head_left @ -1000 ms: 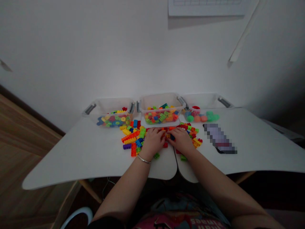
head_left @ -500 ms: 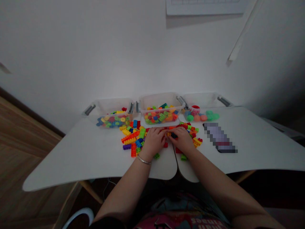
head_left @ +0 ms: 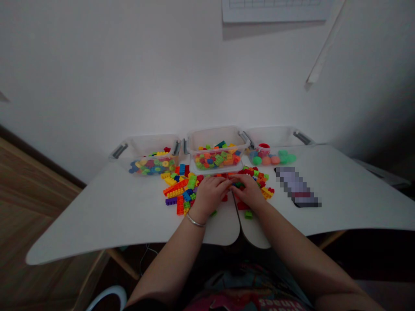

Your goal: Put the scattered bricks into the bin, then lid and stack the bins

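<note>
Left hand [head_left: 209, 196] and right hand [head_left: 249, 190]: fingers curled, close together, amid bricks [head_left: 191, 182], near side of middle tub [head_left: 215, 135]; grip hidden, cannot tell. Bricks probably light, stiff, smooth; best pinched by flat sides.

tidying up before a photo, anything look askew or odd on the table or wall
The pale strip slants down the wall, unlike the nearly level sheet beside it. Bricks lie strewn outside the bins, none visibly broken.
</note>
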A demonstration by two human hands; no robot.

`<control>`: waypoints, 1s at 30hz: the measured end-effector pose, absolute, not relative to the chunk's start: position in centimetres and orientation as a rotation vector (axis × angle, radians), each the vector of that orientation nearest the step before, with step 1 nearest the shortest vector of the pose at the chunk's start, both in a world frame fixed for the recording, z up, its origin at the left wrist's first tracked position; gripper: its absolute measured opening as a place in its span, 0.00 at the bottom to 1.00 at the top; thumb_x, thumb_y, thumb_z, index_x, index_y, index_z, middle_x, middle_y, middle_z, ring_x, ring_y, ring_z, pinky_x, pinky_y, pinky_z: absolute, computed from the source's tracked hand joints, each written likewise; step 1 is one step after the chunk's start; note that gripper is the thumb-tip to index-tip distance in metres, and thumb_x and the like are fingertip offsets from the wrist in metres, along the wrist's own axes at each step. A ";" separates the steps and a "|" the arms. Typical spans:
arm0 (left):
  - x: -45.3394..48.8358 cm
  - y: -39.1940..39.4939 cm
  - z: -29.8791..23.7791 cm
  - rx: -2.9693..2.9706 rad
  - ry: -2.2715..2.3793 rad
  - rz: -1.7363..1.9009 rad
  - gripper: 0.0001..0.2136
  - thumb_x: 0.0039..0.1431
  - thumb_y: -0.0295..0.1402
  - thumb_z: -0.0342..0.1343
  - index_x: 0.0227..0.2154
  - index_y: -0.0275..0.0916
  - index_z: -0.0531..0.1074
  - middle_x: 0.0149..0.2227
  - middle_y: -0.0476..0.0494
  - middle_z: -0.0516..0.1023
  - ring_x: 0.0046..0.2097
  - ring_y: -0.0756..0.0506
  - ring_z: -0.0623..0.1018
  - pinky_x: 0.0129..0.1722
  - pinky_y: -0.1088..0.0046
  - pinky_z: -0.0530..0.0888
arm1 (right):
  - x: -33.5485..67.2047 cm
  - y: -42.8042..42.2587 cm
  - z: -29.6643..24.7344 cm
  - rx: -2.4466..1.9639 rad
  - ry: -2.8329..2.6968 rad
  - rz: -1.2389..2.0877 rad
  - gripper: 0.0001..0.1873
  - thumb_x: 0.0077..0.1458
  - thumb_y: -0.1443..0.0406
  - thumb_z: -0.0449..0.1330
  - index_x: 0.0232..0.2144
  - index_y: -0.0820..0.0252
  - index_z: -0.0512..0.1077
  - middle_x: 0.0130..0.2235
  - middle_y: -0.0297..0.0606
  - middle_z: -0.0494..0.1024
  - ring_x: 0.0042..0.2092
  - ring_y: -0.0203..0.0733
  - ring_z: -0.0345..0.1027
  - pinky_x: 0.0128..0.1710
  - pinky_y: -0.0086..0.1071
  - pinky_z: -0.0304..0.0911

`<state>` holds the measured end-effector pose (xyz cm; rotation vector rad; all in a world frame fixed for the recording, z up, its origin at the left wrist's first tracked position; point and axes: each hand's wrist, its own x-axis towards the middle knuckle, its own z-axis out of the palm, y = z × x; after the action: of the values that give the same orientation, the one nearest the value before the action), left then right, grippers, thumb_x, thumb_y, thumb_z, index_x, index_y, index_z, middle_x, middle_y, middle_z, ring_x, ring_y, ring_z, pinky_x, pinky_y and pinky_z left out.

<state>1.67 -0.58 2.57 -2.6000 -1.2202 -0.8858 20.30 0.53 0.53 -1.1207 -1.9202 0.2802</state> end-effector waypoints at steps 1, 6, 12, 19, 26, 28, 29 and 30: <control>1.7 -0.5 2.6 -2.588 -1.288 -0.962 0.12 0.63 0.34 0.54 0.48 0.45 0.73 0.44 0.43 0.79 0.45 0.44 0.77 0.46 0.65 0.73 | 20.3 0.5 0.6 -1.133 -1.921 0.286 0.13 0.55 0.63 0.61 0.44 0.56 0.74 0.42 0.42 0.80 0.46 0.47 0.73 0.50 0.44 0.65; 1.0 0.4 4.4 -2.433 -1.641 -1.476 0.12 0.61 0.35 0.55 0.48 0.42 0.72 0.46 0.43 0.79 0.46 0.46 0.78 0.47 0.68 0.75 | 20.2 0.3 1.1 -1.204 -1.954 0.276 0.12 0.57 0.62 0.58 0.43 0.56 0.74 0.39 0.41 0.81 0.42 0.46 0.73 0.46 0.42 0.66; -1.7 3.6 10.3 -2.118 -1.522 -1.829 0.13 0.60 0.36 0.55 0.48 0.41 0.71 0.48 0.44 0.77 0.47 0.47 0.77 0.49 0.69 0.75 | 20.1 0.3 1.2 -1.263 -2.028 0.230 0.12 0.59 0.60 0.56 0.42 0.57 0.75 0.42 0.42 0.80 0.43 0.47 0.73 0.47 0.41 0.66; -3.1 8.1 12.9 -2.025 -1.591 -1.791 0.13 0.56 0.30 0.56 0.45 0.38 0.72 0.45 0.44 0.78 0.46 0.47 0.77 0.51 0.69 0.72 | 20.1 0.2 1.4 -1.277 -2.038 0.247 0.12 0.59 0.62 0.56 0.42 0.56 0.75 0.42 0.41 0.80 0.45 0.48 0.73 0.48 0.42 0.65; -1.5 10.3 11.9 -2.065 -2.008 -1.499 0.14 0.52 0.30 0.59 0.43 0.37 0.76 0.43 0.41 0.81 0.45 0.43 0.79 0.51 0.64 0.72 | 20.0 0.3 1.3 -1.282 -2.045 0.241 0.12 0.58 0.62 0.56 0.41 0.58 0.76 0.42 0.41 0.80 0.45 0.47 0.72 0.49 0.41 0.65; -1.5 10.6 11.8 -2.070 -2.121 -1.320 0.14 0.52 0.30 0.59 0.43 0.38 0.78 0.43 0.40 0.81 0.46 0.41 0.79 0.51 0.62 0.71 | 20.0 0.3 1.2 -1.284 -2.047 0.238 0.11 0.58 0.63 0.56 0.41 0.58 0.76 0.41 0.41 0.81 0.45 0.47 0.72 0.48 0.41 0.65; -1.5 10.7 11.9 -2.085 -2.151 -1.251 0.15 0.52 0.31 0.59 0.43 0.38 0.78 0.44 0.39 0.81 0.47 0.41 0.79 0.52 0.62 0.71 | 20.0 0.4 1.2 -1.286 -2.047 0.237 0.11 0.58 0.63 0.56 0.41 0.58 0.76 0.41 0.41 0.81 0.45 0.47 0.72 0.48 0.41 0.65; -1.5 10.8 12.0 -2.104 -2.169 -1.205 0.15 0.52 0.31 0.59 0.44 0.38 0.78 0.44 0.40 0.81 0.47 0.41 0.79 0.52 0.63 0.71 | 20.0 0.4 1.1 -1.287 -2.049 0.236 0.11 0.58 0.63 0.56 0.40 0.58 0.76 0.41 0.41 0.81 0.44 0.47 0.72 0.48 0.41 0.65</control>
<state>-1.48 10.82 11.95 -2.1043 -2.1690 -1.2054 20.01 0.40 1.14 -1.2868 -2.0489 0.2357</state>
